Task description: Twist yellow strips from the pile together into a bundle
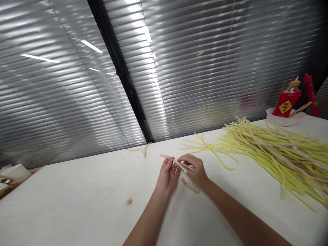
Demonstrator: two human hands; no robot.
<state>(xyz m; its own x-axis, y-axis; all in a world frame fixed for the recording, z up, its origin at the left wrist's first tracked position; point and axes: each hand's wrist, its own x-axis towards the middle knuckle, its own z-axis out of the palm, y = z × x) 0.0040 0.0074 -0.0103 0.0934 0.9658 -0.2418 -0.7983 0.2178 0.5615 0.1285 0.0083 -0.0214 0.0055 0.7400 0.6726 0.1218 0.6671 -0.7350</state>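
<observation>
Head view: both hands point(167, 176) point(196, 171) pinch a pale stalk point(176, 161) over the table point(77, 191)

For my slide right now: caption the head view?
Both hands, left hand and right hand, hold pale strips beside yellow stalks.

office-like workroom: closed window blinds point(205, 68), white worktable point(77, 191), stalk pile point(276, 150).

A big white desk point(77, 191) fills the bottom of the view. Behind it are wide windows covered with grey blinds point(217, 68). A black window frame point(120, 71) runs between two of the panes. Long ceiling lights point(38, 58) shine back as bright lines on the glass. A small brown stain point(129, 201) sits on the desk top.
</observation>
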